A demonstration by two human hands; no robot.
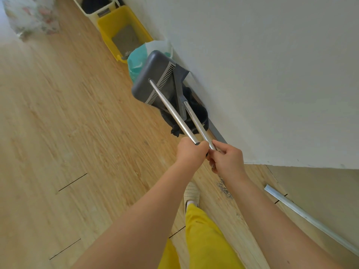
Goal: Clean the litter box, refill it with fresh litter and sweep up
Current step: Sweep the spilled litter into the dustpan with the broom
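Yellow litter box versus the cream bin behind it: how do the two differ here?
The yellow litter box is bright yellow, while the cream bin is pale cream. The yellow litter box holds grey litter on its floor; the cream bin holds something dark that I cannot identify. The yellow litter box shows almost whole, whereas the cream bin is cut off by the picture's top edge. Both are open-topped containers standing in line along the wall on the wooden floor.

My yellow litter box sits on the floor by the wall, with grey litter inside. I hold up the grey dustpan and broom by their shiny poles.
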